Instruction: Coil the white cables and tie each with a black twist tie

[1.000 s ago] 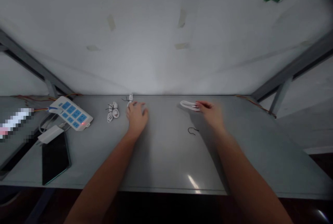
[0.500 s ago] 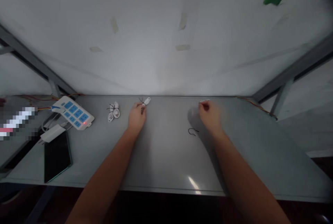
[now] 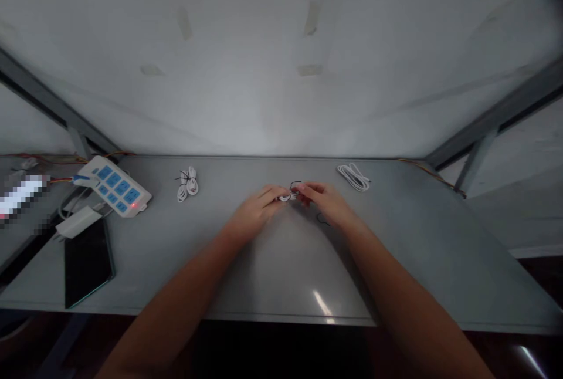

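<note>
My left hand (image 3: 260,209) is closed around a small white cable bundle (image 3: 285,198), mostly covered by my fingers. At the bundle's right end, my right hand (image 3: 319,198) pinches a black twist tie (image 3: 295,183); its fingertips almost meet those of the left. Just below my right hand a loose black twist tie (image 3: 322,220) lies on the table, partly hidden by the wrist. Farther right lies a white cable coil (image 3: 354,177) with no tie visible on it. Another white cable bundle (image 3: 187,184), bound by a black tie, rests on the left.
A white power strip (image 3: 115,186) with blue sockets and a lit red light sits at the left. Beside it are a white charger (image 3: 79,222) and a dark tablet (image 3: 88,264). A pale wall (image 3: 272,115) rises behind the grey table (image 3: 281,285).
My left hand has brought the bundle rightward to the middle. My right hand has let go of the white coil at the right and moved left to the tie.
</note>
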Demonstrator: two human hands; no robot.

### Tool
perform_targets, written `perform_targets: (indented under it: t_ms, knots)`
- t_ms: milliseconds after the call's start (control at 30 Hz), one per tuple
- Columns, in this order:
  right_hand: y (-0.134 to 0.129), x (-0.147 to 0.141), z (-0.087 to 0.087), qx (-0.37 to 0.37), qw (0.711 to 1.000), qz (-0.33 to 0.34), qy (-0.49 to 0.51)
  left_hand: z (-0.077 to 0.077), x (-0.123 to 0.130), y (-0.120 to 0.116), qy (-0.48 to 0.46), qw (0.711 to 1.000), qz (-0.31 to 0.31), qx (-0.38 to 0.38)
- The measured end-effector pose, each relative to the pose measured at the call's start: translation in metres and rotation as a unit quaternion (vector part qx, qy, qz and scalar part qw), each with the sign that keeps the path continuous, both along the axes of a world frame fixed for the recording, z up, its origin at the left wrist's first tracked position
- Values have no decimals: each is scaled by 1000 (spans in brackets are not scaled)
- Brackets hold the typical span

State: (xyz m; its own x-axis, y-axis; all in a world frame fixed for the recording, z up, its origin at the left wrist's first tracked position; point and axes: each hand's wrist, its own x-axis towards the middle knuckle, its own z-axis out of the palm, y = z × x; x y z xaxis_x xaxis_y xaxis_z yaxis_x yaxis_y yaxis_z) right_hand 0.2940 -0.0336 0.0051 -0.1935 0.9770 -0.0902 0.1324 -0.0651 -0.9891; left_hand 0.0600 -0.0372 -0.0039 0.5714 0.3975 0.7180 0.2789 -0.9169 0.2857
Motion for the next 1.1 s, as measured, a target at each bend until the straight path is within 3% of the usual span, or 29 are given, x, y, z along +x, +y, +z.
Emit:
perform_targets:
  t_ms: [133,300,400,500,600,733,833,967,1100]
  knots:
    - [-6,-1,10,1,998,61,-9,-1,2,-5,-2,998,-10,-56]
    - [-8,-3,11,-5,998,66,18,5,6,-12,-17,999,-13,-48]
    - [-8,-5,11,3,998,59,32,10,11,-17,-28,989,19,-142]
    - [-9,-9,11,25,999,34,29,8,17,-18,-86,959,31,-267]
    - [-10,-12,9,52,998,-3,24,2,19,-11,-183,905,26,-384]
    - [-11,-18,5,59,997,-19,48,0,16,1,-274,831,29,-484]
    - [-12,-21,4,59,995,-24,75,2,16,1,-275,791,16,-547]
    - [-14,-23,5,81,993,-43,68,-1,23,-4,-218,775,-18,-593]
    - [-14,-21,5,120,989,-85,0,-4,27,-9,-143,791,-22,-595]
